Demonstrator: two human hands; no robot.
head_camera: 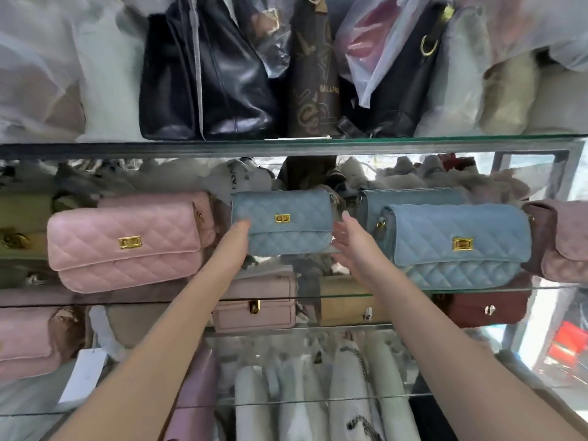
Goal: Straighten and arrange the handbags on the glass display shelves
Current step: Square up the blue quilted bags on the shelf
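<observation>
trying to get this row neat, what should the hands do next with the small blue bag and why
Probably close the right hand onto the small blue bag: the left hand already touches its other end, and the bag sits further back than the pink bag.

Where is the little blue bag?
In the head view, the little blue bag sits mid-shelf between the pink bag and a bigger blue bag, with the left hand touching it and the right hand alongside.
</observation>
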